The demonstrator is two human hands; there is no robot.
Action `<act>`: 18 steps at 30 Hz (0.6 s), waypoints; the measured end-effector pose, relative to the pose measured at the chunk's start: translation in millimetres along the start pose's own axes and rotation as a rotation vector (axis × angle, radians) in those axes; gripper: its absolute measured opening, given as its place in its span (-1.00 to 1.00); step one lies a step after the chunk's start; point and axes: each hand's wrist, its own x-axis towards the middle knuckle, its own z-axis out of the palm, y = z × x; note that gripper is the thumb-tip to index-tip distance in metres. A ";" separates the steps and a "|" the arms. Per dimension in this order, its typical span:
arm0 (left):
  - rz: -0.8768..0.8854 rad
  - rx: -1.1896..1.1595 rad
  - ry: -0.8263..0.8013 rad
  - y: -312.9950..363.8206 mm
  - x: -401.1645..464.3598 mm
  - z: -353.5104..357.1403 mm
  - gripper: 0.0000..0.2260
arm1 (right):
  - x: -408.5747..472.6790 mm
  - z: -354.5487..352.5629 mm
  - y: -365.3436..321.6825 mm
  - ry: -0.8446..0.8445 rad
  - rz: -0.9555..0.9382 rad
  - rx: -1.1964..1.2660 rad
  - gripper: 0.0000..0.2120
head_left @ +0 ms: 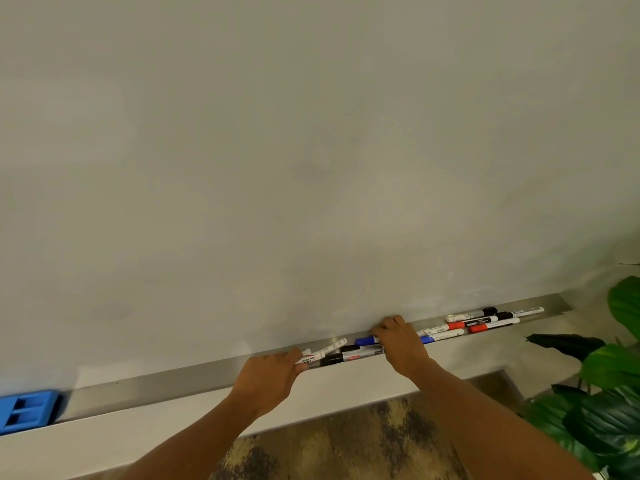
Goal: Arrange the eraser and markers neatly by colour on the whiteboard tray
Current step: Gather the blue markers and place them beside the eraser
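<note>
A long metal whiteboard tray (166, 386) runs along the bottom of the board. My left hand (268, 377) pinches the end of a white marker (322, 353) lying in the tray. Next to it lie two black markers (349, 356). My right hand (401, 342) rests over the tray with its fingers on a blue marker (365, 340); a second blue marker (438, 337) sticks out to its right. Red and black markers (485, 322) lie in a loose bunch at the tray's right end. The blue eraser (27, 410) sits at the far left of the tray.
The white board (311, 150) fills the upper view. A pale ledge (138, 431) runs below the tray. A green leafy plant (609, 386) stands at the lower right, close to my right arm. Patterned carpet (346, 445) shows below.
</note>
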 end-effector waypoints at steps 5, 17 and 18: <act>-0.021 -0.008 -0.054 -0.6 0.4 -5.0 -0.70 | -0.4 -1.5 -3.2 0.045 0.037 0.004 -0.67; -0.051 -0.031 -0.128 6.6 8.5 -7.7 -0.77 | -37.7 0.4 36.1 0.221 0.076 0.271 -0.72; -0.050 -0.034 -0.118 6.3 8.6 -8.3 -0.75 | -42.6 -0.1 46.5 0.201 0.146 0.296 -0.74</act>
